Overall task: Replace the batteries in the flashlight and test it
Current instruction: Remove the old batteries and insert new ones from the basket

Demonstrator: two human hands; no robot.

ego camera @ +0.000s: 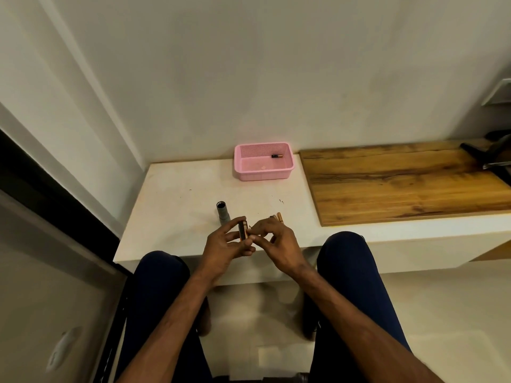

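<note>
basket (264,172): pink plastic | board (401,183): grained wood | flashlight (223,212): grey metal

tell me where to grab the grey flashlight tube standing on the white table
Take the grey flashlight tube around its middle, fingers on opposite sides of the round barrel. It stands upright with its open end up, so a side grip from the left suits it best. The left hand with the battery holder crowds its near side.

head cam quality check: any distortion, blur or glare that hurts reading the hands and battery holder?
Head view: strong wide-angle bowing at the edges, wall lines and wooden board curve; dim, warm, even light with soft shadows, no glare; left hand and right hand slightly soft, battery holder small with little detail; pink basket and the battery inside stay readable.
</note>
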